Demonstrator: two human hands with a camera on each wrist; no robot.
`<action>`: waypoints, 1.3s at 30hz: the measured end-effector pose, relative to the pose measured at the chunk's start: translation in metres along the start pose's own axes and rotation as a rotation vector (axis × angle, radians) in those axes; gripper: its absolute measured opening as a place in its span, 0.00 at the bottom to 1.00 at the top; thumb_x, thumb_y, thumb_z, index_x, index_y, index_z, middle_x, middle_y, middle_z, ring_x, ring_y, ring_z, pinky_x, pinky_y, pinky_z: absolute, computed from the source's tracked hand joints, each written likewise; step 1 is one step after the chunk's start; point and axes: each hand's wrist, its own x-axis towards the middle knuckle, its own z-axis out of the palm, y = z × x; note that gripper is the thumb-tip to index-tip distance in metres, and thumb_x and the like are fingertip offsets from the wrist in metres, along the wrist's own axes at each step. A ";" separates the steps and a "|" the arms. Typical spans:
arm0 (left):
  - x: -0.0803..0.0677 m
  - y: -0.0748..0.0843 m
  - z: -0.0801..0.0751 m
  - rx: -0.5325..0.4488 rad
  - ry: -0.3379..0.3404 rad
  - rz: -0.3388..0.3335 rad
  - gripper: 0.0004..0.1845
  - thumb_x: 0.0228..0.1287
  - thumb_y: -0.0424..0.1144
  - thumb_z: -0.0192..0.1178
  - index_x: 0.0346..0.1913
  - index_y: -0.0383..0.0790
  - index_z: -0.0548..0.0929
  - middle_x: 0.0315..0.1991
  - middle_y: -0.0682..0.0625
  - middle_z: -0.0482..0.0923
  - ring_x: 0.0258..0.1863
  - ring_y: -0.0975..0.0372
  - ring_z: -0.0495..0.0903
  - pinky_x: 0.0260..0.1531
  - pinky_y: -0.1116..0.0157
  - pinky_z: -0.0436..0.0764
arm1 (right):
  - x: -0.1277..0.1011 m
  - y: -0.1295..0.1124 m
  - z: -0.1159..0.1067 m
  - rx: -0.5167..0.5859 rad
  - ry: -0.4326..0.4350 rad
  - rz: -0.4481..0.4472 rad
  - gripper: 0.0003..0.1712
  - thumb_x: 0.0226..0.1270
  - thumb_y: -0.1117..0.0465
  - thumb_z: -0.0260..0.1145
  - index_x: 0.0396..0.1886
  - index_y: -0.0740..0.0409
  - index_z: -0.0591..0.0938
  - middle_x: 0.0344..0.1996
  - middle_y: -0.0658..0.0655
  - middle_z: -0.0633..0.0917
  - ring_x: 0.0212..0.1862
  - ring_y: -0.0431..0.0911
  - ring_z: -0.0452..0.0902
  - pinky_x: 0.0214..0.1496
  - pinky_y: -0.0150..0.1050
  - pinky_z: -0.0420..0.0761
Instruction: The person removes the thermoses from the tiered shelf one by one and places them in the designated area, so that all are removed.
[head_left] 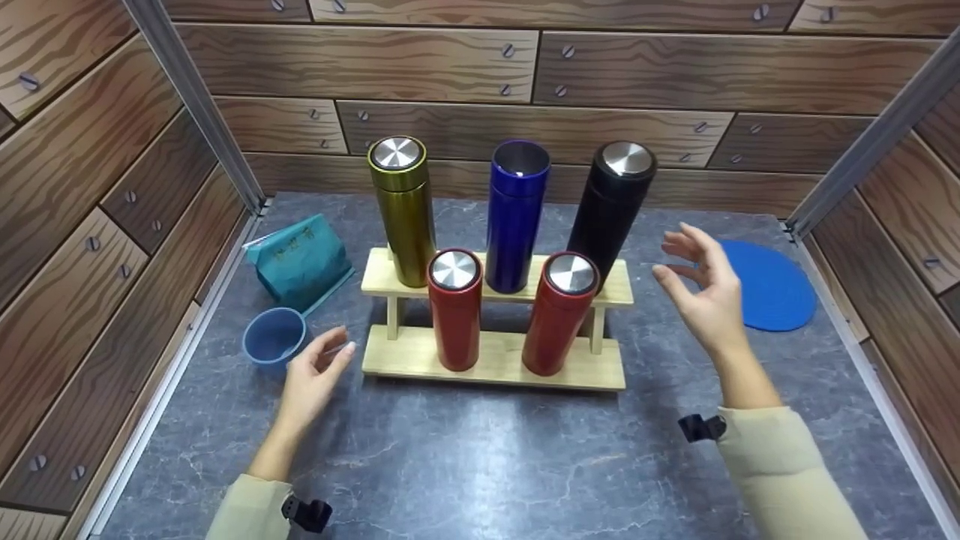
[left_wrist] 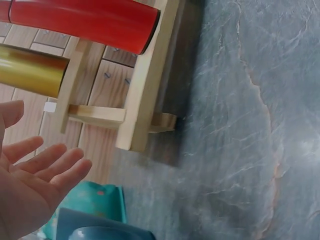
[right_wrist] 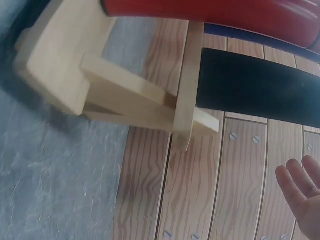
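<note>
A two-step wooden rack (head_left: 495, 367) bears several thermos bottles. On its upper step stand a gold bottle (head_left: 409, 225), a blue bottle (head_left: 515, 225) with a dark top and a black bottle (head_left: 611, 202). Two red bottles, the left one (head_left: 456, 322) and the right one (head_left: 555, 326), stand on the lower step. My left hand (head_left: 311, 382) is held beside a blue cup (head_left: 274, 337), left of the rack, fingers spread and holding nothing. Right of the rack, my right hand (head_left: 705, 292) is raised with loosely bent fingers and nothing in it, overlapping a round blue mat (head_left: 780, 289).
Behind the cup a teal pouch (head_left: 300, 259) leans on the grey marbled tabletop (head_left: 480, 457). Wood-patterned walls (head_left: 675, 67) close off the back and both sides, with metal rails along the corners.
</note>
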 end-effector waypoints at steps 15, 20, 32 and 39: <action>0.000 -0.026 0.006 0.036 0.002 -0.076 0.23 0.65 0.39 0.59 0.58 0.29 0.73 0.54 0.34 0.73 0.52 0.48 0.75 0.54 0.58 0.77 | 0.030 0.010 0.018 0.122 0.010 0.125 0.33 0.56 0.75 0.66 0.62 0.66 0.67 0.52 0.68 0.76 0.50 0.59 0.74 0.51 0.40 0.80; 0.000 -0.034 0.005 0.033 0.010 -0.105 0.25 0.64 0.40 0.59 0.59 0.27 0.72 0.56 0.32 0.72 0.52 0.46 0.75 0.50 0.60 0.80 | 0.040 0.014 0.026 0.213 0.015 0.172 0.35 0.55 0.72 0.68 0.64 0.62 0.67 0.52 0.61 0.77 0.50 0.53 0.75 0.50 0.36 0.81; -0.001 -0.052 0.018 -0.106 0.026 -0.187 0.25 0.61 0.31 0.61 0.58 0.24 0.69 0.54 0.30 0.71 0.47 0.49 0.78 0.39 0.55 0.85 | 0.057 0.018 0.041 0.224 -0.041 0.238 0.41 0.52 0.71 0.71 0.66 0.59 0.64 0.53 0.57 0.75 0.50 0.49 0.74 0.52 0.42 0.80; 0.001 -0.060 0.032 -0.165 0.042 -0.169 0.27 0.55 0.26 0.64 0.58 0.23 0.69 0.53 0.30 0.71 0.42 0.48 0.79 0.33 0.68 0.84 | 0.058 0.003 0.044 0.228 -0.062 0.232 0.42 0.49 0.73 0.72 0.65 0.64 0.63 0.52 0.57 0.75 0.48 0.47 0.74 0.49 0.39 0.82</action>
